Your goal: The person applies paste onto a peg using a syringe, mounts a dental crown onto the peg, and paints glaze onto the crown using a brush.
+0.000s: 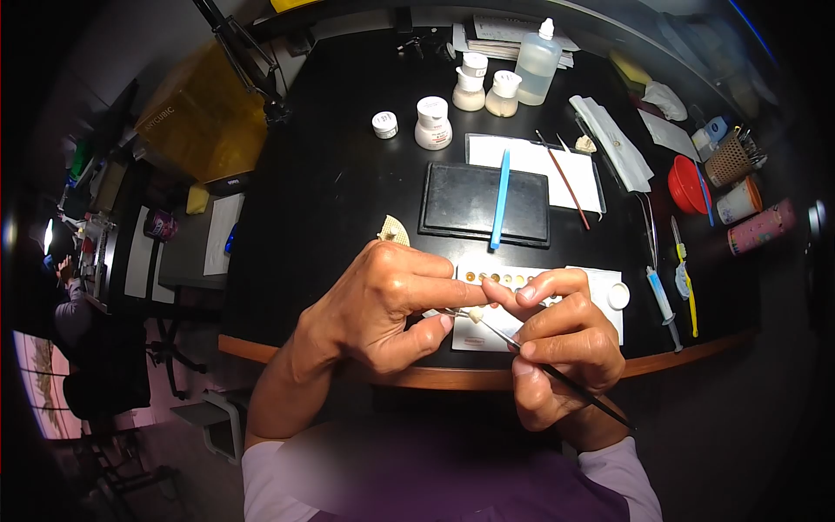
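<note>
My left hand is closed, thumb and index finger pinching a small metal holder. At its end sits a tiny cream-coloured piece that looks like a dental crown. My right hand grips a thin black-handled brush like a pen, its tip at the crown; whether it touches I cannot tell. Fingertips of both hands meet just above the crown. Beneath them lies a white palette with a row of coloured wells, partly hidden by my hands. A beige perforated piece shows behind my left hand.
A black case bears a blue stick. Beyond stand white-lidded jars and a clear bottle. Right are a red-brown brush, a syringe, a yellow tool and a red bowl. Another person's hand shows far left.
</note>
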`<state>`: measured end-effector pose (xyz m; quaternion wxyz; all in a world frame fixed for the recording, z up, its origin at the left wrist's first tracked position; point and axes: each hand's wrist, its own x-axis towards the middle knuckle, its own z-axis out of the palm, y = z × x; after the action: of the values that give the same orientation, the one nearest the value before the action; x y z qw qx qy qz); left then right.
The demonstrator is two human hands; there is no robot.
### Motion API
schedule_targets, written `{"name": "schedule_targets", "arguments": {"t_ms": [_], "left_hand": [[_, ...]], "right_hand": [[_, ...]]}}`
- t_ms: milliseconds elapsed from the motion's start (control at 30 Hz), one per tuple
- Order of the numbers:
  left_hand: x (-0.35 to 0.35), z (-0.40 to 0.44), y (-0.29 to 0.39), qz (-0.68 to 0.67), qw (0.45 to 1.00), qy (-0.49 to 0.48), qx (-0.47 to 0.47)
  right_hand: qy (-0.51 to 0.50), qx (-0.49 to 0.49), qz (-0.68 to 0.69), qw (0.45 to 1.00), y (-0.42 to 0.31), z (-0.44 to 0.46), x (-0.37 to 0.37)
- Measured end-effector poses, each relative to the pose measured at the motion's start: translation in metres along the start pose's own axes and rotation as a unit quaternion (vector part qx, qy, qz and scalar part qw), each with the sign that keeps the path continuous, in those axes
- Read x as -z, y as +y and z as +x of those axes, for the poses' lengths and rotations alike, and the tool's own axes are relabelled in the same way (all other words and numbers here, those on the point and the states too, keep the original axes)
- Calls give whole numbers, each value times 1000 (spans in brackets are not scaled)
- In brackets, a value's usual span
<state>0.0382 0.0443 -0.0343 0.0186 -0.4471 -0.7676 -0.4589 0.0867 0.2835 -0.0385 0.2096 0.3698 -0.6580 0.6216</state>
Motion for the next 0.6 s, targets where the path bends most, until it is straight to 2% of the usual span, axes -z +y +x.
{"name": "schedule_targets", "arguments": {"t_ms": [100,300,433,600], "left_hand": [[-2,0,-1,-31,1000,3,3],[6,1,5,-48,998,-30,26],[-2,0,-1,-33,999,6,9],[4,2,5,-39,999,-17,14]], "right_hand": [[51,-9,29,998,1,-3,-5],[40,14,-16,999,3,-1,-6],[27,12,-7,1000,2,1,-6],[24,-4,38,999,3,-3,-2]]}}
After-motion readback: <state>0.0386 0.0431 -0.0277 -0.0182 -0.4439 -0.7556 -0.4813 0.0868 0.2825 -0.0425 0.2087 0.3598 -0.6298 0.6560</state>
